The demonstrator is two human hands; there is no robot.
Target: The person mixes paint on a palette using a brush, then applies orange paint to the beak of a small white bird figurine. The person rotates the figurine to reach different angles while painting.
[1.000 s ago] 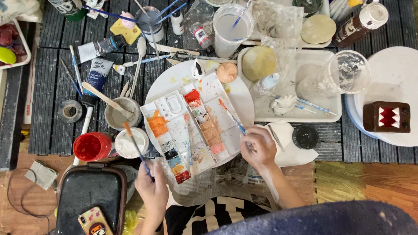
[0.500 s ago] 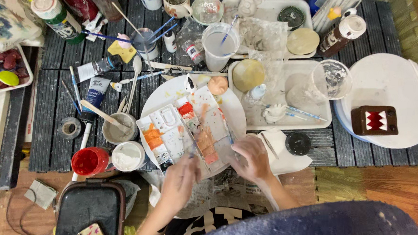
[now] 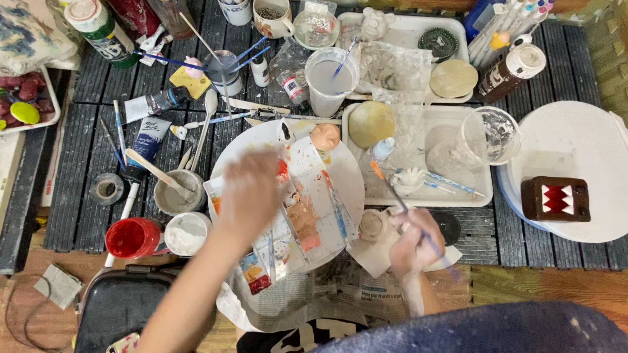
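My left hand [image 3: 250,190] reaches forward, blurred, over the left part of a paint-smeared rectangular palette [image 3: 309,212] that lies on a round white plate [image 3: 342,168]. Whether it holds anything I cannot tell. My right hand [image 3: 414,239] is closed around a thin paintbrush [image 3: 394,194] with an orange tip, held above a small round lid [image 3: 370,225] and a white paper towel to the right of the palette. Newspaper [image 3: 334,293] is spread under the plate.
Left of the plate stand a red cup [image 3: 132,237], a white cup [image 3: 186,233] and a grey cup with a stick [image 3: 179,194]. A white tray [image 3: 427,156] holds a glass bowl [image 3: 491,135]. A brown block figure [image 3: 556,199] sits on a white round board. Paint tubes, brushes and jars crowd the far side.
My left hand has moved forward from the near edge of the palette up over its left side. My right hand has shifted right with the brush, off the palette to the paper towel.
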